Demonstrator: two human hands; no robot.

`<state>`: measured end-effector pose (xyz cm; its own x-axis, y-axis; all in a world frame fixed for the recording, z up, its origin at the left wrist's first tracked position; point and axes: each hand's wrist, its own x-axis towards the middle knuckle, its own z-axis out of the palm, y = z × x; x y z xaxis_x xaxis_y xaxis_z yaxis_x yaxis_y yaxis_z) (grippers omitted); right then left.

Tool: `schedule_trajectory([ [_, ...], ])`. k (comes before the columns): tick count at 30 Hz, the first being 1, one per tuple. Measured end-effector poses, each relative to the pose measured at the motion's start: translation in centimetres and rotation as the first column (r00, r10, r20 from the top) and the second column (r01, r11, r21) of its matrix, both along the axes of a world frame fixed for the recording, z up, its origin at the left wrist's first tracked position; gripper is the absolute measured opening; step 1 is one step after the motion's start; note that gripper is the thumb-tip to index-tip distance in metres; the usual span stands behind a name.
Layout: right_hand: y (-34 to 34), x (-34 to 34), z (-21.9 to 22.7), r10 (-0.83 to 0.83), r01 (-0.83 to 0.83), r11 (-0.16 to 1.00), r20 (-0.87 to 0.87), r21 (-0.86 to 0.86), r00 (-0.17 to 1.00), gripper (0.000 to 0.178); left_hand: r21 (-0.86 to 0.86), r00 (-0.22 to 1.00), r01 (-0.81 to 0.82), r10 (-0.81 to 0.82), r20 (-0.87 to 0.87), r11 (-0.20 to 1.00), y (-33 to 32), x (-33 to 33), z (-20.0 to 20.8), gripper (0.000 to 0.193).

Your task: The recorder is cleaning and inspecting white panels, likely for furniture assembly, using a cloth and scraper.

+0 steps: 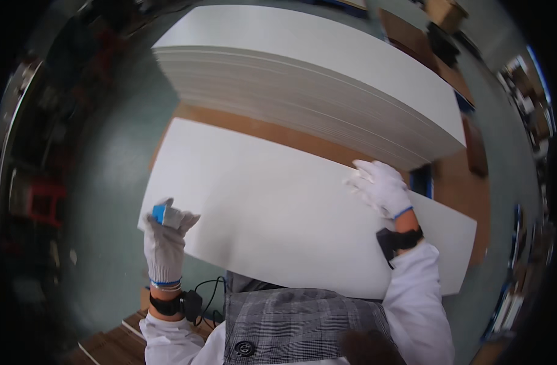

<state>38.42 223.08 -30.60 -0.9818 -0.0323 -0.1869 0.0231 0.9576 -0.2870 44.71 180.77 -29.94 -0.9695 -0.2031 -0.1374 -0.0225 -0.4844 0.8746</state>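
A long white board (pixel 260 201) lies flat in front of me. My left hand (pixel 164 240), in a white knit glove with a blue cuff edge, is closed around a small blue and white block-like piece (pixel 160 213) near the board's left end; its exact kind does not show. My right hand (pixel 382 187), gloved the same way, has its fingers spread over the right part of the board, close to the far edge. The fingers are slightly blurred, and I cannot tell whether they touch the surface.
Beyond the board rises a tall stack of white panels (pixel 309 91), resting on brown sheet material (pixel 260 128). Brown boards (pixel 467 194) lie at the right. A red stool (pixel 45 198) stands on the green floor (pixel 117 158) at the left. A black cable (pixel 211 298) hangs by my left wrist.
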Motion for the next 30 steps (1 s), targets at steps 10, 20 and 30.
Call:
schedule_trajectory([
  [10, 1.1, 1.9, 1.4, 0.091, -0.091, 0.994, 0.006, 0.063, 0.996, 0.030, -0.057, 0.937, 0.330, -0.320, 0.137, 0.942, 15.4, 0.2, -0.5, 0.056],
  [20, -2.5, 4.1, 1.4, 0.127, -0.108, 0.989, -0.201, 0.101, 0.971, 0.019, -0.107, 0.889, 0.384, -0.336, 0.313, 0.917, 15.9, 0.7, 1.9, 0.046],
  [30, -2.3, 3.3, 0.4, 0.110, -0.106, 0.994, -0.154, 0.030, 0.982, 0.021, -0.101, 0.799, 0.570, -0.522, 0.299, 0.815, 16.6, -0.9, 1.8, 0.062],
])
